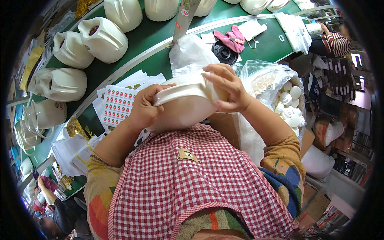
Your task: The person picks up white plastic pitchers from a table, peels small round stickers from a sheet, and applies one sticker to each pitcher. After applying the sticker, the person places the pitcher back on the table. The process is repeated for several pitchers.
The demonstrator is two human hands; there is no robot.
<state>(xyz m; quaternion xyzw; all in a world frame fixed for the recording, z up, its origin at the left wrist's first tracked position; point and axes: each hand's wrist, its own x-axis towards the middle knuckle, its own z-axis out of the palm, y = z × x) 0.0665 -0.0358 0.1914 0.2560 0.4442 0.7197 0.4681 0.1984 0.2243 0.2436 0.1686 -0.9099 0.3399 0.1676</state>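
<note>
I hold a large white plastic jug (184, 108) against my chest, above my red-checked apron. My left hand (145, 107) grips its handle side, thumb pressed on the white rim. My right hand (228, 89) wraps over the jug's upper right end, fingers curled on top. Just left of the jug, sheets of small red round stickers (117, 105) lie on the green conveyor belt (156, 64). At my right, a clear plastic bag in a cardboard box holds several white caps (289, 105).
Several more white jugs (100, 38) lie on the belt's far side and left. A pink glove (231, 38), a black round lid (224, 52) and white bags (294, 26) lie on the belt's right part. Other people sit at the top right (334, 42) and bottom left (52, 208).
</note>
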